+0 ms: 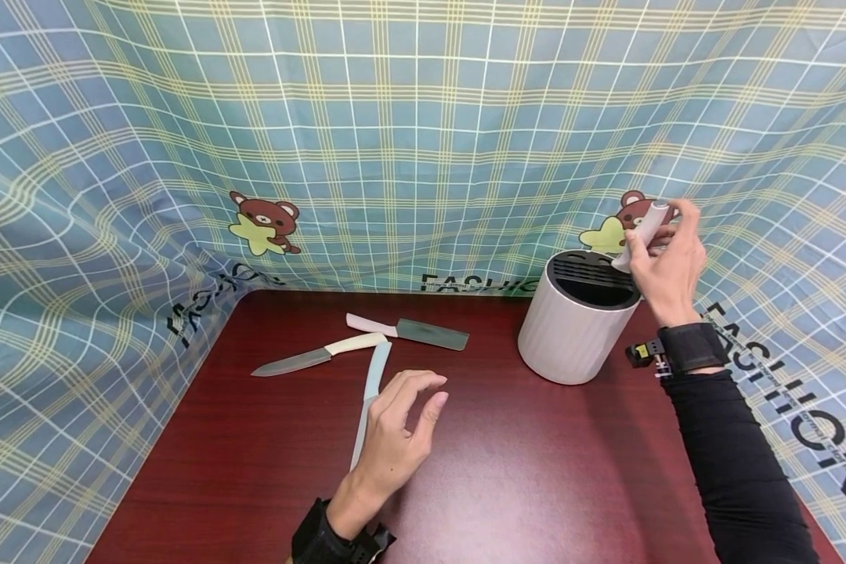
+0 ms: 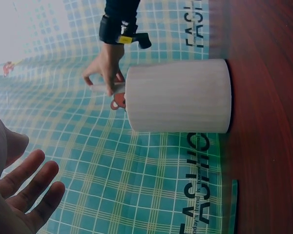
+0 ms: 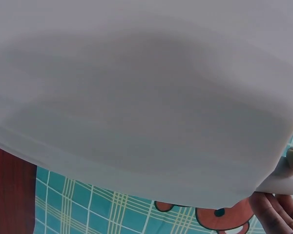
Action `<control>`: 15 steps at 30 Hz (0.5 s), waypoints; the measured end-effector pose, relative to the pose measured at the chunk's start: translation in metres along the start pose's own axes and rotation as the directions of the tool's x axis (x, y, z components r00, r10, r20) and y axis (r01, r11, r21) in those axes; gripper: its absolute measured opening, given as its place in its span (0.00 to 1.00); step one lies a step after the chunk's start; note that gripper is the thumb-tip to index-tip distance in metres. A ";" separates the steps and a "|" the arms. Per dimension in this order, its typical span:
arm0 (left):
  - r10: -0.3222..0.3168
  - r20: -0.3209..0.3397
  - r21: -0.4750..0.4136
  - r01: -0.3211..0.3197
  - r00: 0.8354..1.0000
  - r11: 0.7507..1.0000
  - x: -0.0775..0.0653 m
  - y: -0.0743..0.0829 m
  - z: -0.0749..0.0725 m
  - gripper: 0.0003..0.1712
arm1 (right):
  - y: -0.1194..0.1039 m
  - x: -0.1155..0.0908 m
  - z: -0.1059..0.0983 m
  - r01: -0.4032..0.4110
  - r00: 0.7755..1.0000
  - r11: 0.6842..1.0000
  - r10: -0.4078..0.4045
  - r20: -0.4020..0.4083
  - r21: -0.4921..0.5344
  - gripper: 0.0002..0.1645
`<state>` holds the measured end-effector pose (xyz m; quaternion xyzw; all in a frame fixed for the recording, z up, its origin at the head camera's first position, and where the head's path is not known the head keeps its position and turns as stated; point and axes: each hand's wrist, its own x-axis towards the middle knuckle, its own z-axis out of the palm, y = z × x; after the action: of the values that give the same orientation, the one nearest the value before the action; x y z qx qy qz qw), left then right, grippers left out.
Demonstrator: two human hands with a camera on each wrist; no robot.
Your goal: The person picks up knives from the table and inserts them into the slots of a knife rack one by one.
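W/ our R hand (image 1: 670,266) we're gripping a white utensil handle (image 1: 650,223), prob. a knife's, up at the top of the white knife block (image 1: 571,341). The handle's lower end is sitting at the R side of the slotted black insert (image 1: 571,270); its long axis is tilting, upper end leaning R, away from the block's middle. No blade is showing, so we can't tell how deep it's going. R hand is by far the nearer: it's reaching in from the block's R side, thumb & bent fingers closing on the handle, index near its top end. Our L hand (image 1: 395,439) is hanging well apart, hiding part of the blue-handled knife (image 1: 376,372), fingers curving loosely, thumb & tips apart, holding nothing. Cream-handled knife (image 1: 356,343) & pink-handled cleaver (image 1: 433,334) are lying beyond, on the table (image 1: 500,470).
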<state>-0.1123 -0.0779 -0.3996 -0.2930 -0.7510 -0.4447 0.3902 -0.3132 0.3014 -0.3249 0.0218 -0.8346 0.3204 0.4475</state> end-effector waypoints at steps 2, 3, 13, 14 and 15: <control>-0.002 0.001 0.000 0.002 1.000 1.000 0.000 0.000 0.000 0.12 | -0.001 0.001 0.001 0.014 1.000 1.000 -0.014 0.019 -0.014 0.36; -0.001 0.002 0.001 0.001 1.000 1.000 0.000 0.000 0.000 0.12 | -0.001 0.001 0.002 0.022 0.999 1.000 -0.021 0.028 -0.018 0.36; -0.015 0.008 0.002 0.015 1.000 1.000 -0.003 0.001 -0.002 0.12 | 0.001 0.000 0.006 0.078 0.995 0.997 -0.076 0.061 -0.023 0.36; -0.017 0.009 0.002 0.017 1.000 1.000 -0.003 0.001 -0.002 0.12 | 0.001 0.000 0.006 0.080 0.995 0.997 -0.079 0.062 -0.023 0.36; -0.018 0.009 0.002 0.018 1.000 1.000 -0.004 0.001 -0.002 0.12 | 0.001 0.000 0.006 0.083 0.995 0.996 -0.081 0.062 -0.021 0.36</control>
<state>-0.1089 -0.0800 -0.4016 -0.2879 -0.7559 -0.4462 0.3830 -0.3176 0.2989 -0.3276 0.0607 -0.8500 0.2912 0.4348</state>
